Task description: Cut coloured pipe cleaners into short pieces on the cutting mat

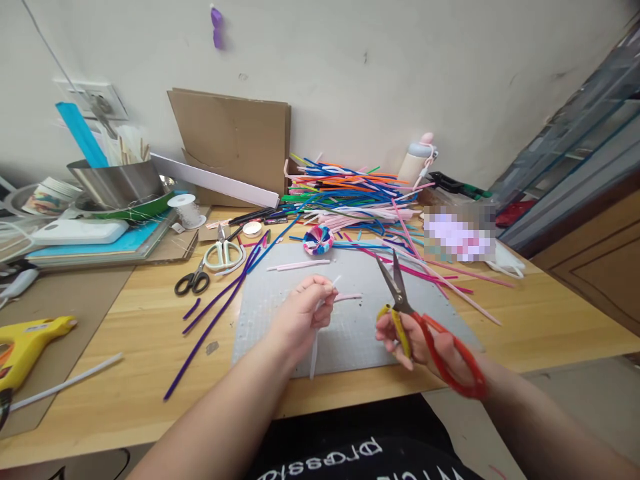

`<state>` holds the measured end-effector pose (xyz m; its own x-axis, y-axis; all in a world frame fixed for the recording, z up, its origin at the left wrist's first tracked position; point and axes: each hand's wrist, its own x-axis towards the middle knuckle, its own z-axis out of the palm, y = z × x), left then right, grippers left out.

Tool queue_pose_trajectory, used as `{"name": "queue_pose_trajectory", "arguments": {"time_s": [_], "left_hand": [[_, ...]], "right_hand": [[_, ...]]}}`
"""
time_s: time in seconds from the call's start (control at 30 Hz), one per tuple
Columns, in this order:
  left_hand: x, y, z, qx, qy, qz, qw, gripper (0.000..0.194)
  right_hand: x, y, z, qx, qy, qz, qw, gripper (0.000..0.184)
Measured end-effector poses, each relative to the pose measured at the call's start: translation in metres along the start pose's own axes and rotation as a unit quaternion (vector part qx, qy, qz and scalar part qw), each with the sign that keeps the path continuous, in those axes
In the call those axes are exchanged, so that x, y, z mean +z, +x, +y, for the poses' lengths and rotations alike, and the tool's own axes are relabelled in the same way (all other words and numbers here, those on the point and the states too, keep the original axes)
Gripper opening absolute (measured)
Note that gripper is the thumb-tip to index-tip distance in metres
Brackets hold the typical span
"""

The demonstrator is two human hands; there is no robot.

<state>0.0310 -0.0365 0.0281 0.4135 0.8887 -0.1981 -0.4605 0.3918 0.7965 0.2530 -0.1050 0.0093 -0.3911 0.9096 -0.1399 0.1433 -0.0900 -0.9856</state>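
My left hand (313, 303) is closed in a pinch on a white pipe cleaner (313, 357). Its tip pokes out above my fingers, and its long end hangs below them. Scissors (400, 300) with one red and one yellow handle are in my right hand (417, 340), blades apart and pointing up, away from the pipe cleaner. Under both hands lies a grey cutting mat (270, 320). On it are short pale pink pipe cleaner pieces (300, 265), one of them partly behind my left hand. A round multicoloured coil (318, 240) sits at the mat's far edge.
A heap of coloured pipe cleaners (350, 193) lies against the wall, with cardboard (230, 140) beside it. Left of the mat are purple pipe cleaners (220, 313), black-handled scissors (193, 283) and white-handled scissors (225, 253). A yellow glue gun (30, 347) lies far left, a bottle (417, 160) at back right.
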Motion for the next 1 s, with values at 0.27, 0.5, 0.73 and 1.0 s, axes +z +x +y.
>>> {"name": "queue_pose_trajectory", "arguments": {"time_s": [0.27,0.5,0.73,1.0], "left_hand": [[0.004,-0.002,-0.012,0.100,0.093,0.016,0.990,0.008],[0.017,-0.002,-0.015,0.151,0.213,0.046,0.964,0.005],[0.035,0.010,-0.014,0.152,0.255,0.019,0.955,0.007],[0.063,0.042,-0.013,0.086,0.326,-0.038,0.941,0.010]], "right_hand": [[0.042,0.013,-0.019,0.051,-0.338,0.110,0.933,0.036],[0.048,0.019,-0.016,0.033,-0.414,0.161,0.895,0.036],[0.036,0.010,-0.017,0.037,-0.391,0.158,0.906,0.036],[0.010,0.001,-0.010,0.026,-0.346,0.169,0.922,0.038]]}}
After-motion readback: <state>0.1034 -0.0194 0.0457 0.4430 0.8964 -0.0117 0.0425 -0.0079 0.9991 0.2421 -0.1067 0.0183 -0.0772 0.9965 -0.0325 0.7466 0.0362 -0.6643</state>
